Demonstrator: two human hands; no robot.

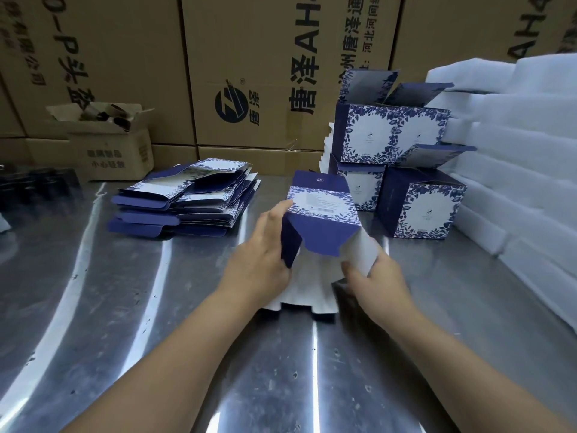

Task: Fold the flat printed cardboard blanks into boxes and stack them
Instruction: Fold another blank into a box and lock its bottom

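Steel table (125, 307) in the foreground, with two bare forearms reaching forward across it. Both hands work on a half-folded box (321, 207), printed blue and white, its end flaps splayed toward the viewer. The left hand (265, 254) lies against the box's left wall, fingers nearly straight, pressing. The right hand (374, 276) curls round a white flap on the box's right side and grips it. The step appears to be closing the end flaps; next, the white flap likely needs folding in and the blue tongue tucking. Left of the box sits a pile of flat blanks (184, 198). Right of and behind it, finished boxes (418, 201) are stacked two high, beside white foam sheets (515, 135). Brown cartons (125, 57) stand behind the box.
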